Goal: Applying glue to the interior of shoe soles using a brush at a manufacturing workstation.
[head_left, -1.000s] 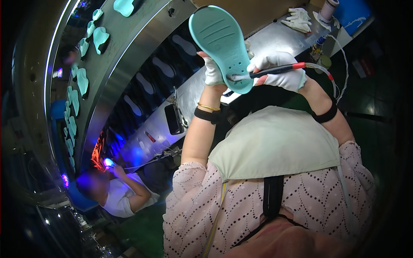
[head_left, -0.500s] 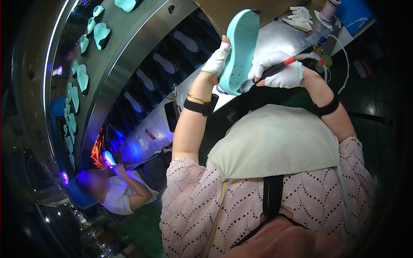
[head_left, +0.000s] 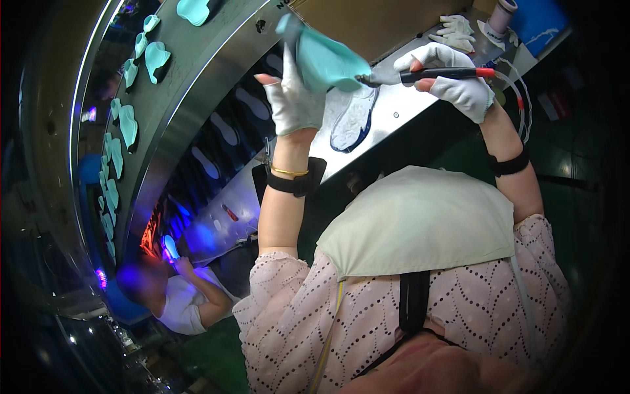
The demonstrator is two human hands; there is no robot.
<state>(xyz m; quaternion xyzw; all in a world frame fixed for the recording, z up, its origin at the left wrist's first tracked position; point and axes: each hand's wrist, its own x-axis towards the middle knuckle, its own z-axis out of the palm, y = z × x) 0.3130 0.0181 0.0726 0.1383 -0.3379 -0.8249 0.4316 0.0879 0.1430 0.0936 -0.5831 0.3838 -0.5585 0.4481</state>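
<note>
A teal foam shoe sole (head_left: 328,58), blurred by motion, is tilted in the air over the worktable. My left hand (head_left: 292,102), in a white fingertip-less glove, is at its left side and partly behind it. The thumb sticks out away from the sole; the other fingers are partly hidden, but the sole appears held by them. My right hand (head_left: 459,85), gloved alike, grips a brush (head_left: 436,74) with a black and red handle and a thin tube at its end. The brush tip meets or nearly meets the sole's lower right edge. Below lies a white sole with a dark rim (head_left: 353,121).
A curved conveyor (head_left: 177,85) carries several teal pieces on the left. Pale soles (head_left: 252,104) lie in a dark rack beside it. White gloves (head_left: 456,33) and a spool (head_left: 502,16) are at the back right. A co-worker (head_left: 190,299) sits at lower left, holding a lit sole.
The teal sole has swung from upright to tilted, up and left with my left hand. My right hand and brush have moved up and right. The white sole on the table now shows.
</note>
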